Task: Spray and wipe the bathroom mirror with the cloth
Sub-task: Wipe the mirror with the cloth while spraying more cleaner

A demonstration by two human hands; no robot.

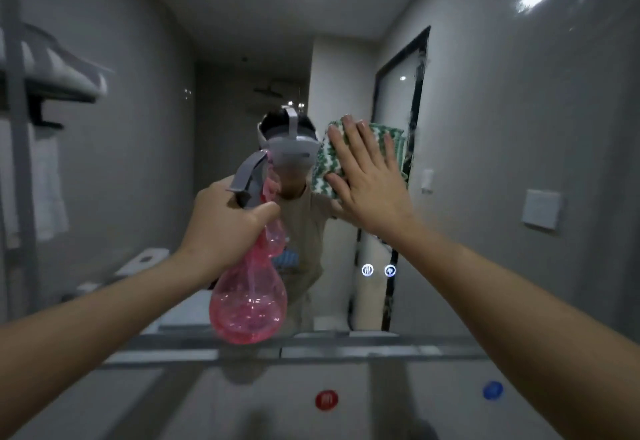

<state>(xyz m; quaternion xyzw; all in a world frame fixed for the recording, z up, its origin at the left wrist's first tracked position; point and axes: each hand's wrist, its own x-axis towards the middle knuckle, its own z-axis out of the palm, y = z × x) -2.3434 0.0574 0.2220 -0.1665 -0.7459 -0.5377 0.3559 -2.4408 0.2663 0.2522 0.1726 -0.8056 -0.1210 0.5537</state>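
Observation:
The large bathroom mirror [485, 128] fills the wall ahead and reflects the room and a person wearing a headset. My left hand [221, 228] grips the neck of a pink translucent spray bottle [247, 301] with a grey trigger head, held up close to the glass. My right hand [367, 176] lies flat with straight fingers, pressing a green-and-white striped cloth [329, 162] against the mirror at centre right. Most of the cloth is hidden under my palm.
Two small lit touch icons [378, 270] glow on the mirror below my right wrist. Under the mirror runs a grey ledge [346, 353], and the wall beneath it carries a red dot [326, 399] and a blue dot [492, 390]. A towel rack with white towels [62, 76] shows at left.

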